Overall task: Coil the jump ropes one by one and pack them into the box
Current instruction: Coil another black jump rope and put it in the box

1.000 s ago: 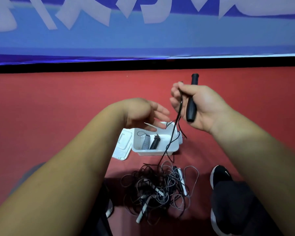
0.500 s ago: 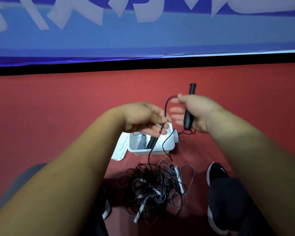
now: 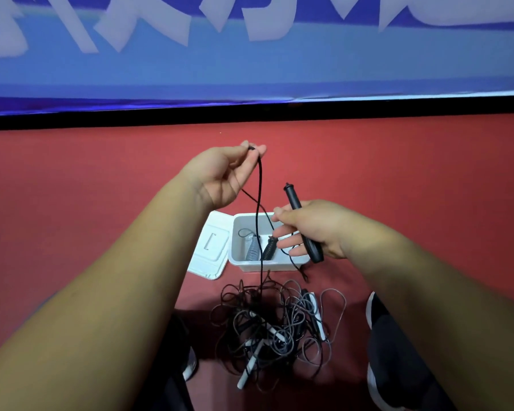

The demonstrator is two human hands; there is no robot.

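Red floor [image 3: 101, 188] runs back to a black strip under a blue banner [image 3: 250, 69]; we crouch over it.

Change: half a second back, our left hand [image 3: 223, 176] was low, just above the box, taking up the cord. Now it is lifted well clear, thumb and fingertips pinching the black cord [image 3: 259, 203] at its highest point. One strand hangs straight down into the pile [image 3: 273, 327]; the other slants across to our right hand [image 3: 312, 229]. That hand has dropped and grips the black handle [image 3: 292, 198] over the box's right end, with its fingers loosely spread.

Reading: we judge this the first length drawn out for coiling. Most of this rope is still in the tangle.

Count:
- one white box [image 3: 261, 266], open, on the floor beyond the pile
- one lid [image 3: 211, 247], flat against the box's left side
- two coiled ropes inside, one grey [image 3: 252, 247] and one black [image 3: 269, 247]
- one rope in hand
- ropes in the pile: we cannot tell, though at least three pale handles show
- two shoes [image 3: 374, 310], one either side of the pile
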